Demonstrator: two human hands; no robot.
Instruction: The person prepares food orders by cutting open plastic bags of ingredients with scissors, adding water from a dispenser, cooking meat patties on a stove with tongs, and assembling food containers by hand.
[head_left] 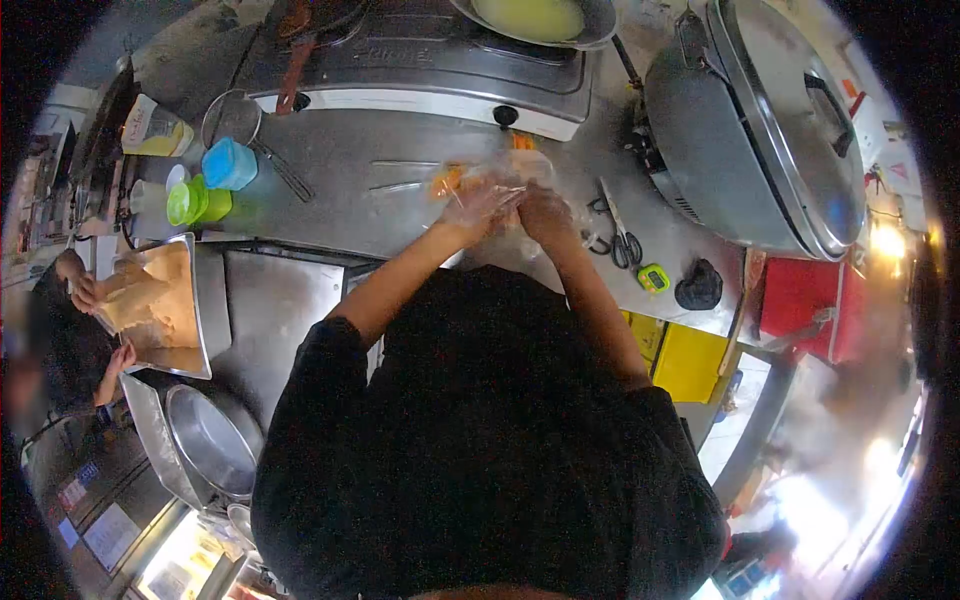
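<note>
In the kitchen, the metal counter (340, 205) bears a gas stove (420, 72). Before it, the left hand (484, 207) and right hand (546, 214) hold, fingers closed, a blurred plastic bag (541, 168). Scissors (622, 238) lie rightward; a large lidded cooker (705, 140) occupies the stove's right side.

one wide head-worn view looks forward and down at the nearby counter (335, 150).

Positions by clock face. Twelve o'clock: stove (420, 78). Ten: blue container (230, 165), just beside green container (208, 206). Eight: round metal basin (212, 442). Two: large lidded appliance (705, 140). Three: red box (800, 300).
</note>
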